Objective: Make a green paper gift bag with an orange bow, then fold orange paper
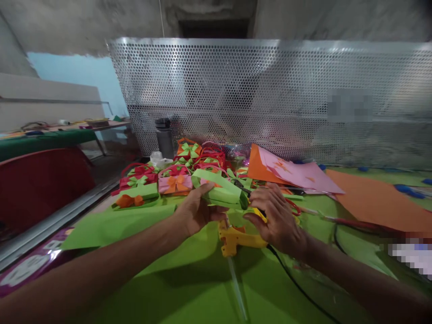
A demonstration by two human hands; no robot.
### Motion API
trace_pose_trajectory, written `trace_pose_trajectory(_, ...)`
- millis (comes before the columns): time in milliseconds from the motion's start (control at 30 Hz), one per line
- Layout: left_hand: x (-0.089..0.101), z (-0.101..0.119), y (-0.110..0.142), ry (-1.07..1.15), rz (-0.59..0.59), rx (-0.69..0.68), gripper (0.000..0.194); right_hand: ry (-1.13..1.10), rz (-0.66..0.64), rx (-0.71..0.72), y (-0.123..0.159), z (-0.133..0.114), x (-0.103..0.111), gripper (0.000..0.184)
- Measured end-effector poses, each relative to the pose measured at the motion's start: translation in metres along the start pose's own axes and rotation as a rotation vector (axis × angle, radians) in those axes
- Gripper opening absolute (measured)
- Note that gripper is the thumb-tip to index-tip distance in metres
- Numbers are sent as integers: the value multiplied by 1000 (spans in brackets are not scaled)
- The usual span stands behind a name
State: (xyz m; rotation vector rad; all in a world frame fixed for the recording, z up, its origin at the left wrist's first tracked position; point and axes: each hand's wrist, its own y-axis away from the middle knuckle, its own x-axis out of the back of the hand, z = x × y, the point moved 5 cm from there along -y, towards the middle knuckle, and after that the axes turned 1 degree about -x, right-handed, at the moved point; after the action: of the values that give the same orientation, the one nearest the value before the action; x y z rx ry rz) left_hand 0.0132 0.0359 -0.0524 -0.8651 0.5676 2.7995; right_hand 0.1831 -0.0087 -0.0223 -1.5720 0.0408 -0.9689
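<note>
My left hand (197,207) is closed on a small light-green paper bag (221,194), its thumb on top and its fingers underneath. A strip of the same green paper arches over the bag like a handle. My right hand (275,216) is closed around a tool with a dark tip (240,185) and a yellow part, mostly hidden by the fingers. That dark tip is at the bag's right end; whether it touches the paper I cannot tell. Just below both hands lies a yellow glue gun (238,238), with a clear glue stick (236,283) sticking out of it.
Small paper bags with bows (175,182) crowd the table beyond my hands, near a dark bottle (164,137). Pink sheets (303,175) and orange paper (381,193) lie right. A black cable (297,283) runs toward the front edge. A perforated metal panel (219,90) stands behind.
</note>
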Motion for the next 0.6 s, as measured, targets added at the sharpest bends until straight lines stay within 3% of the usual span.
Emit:
trace_pose_trajectory(100, 1, 0, -1, -1, -13, -50, 19, -100, 42, -218, 0, 6, 0, 40)
trace_pose_trajectory(233, 2, 0, -1, 2, -64, -95, 16, -221, -14, -407, 1, 5, -6, 55)
trace_pose_trajectory(500, -6, -2, 3, 11, -267, -114, 22, -389, -59, -445, -8, -15, -4, 68)
trace_pose_trajectory(600, -4, 0, 2, 19, -303, -118, 21, -421, -41, -444, -10, -20, 2, 64)
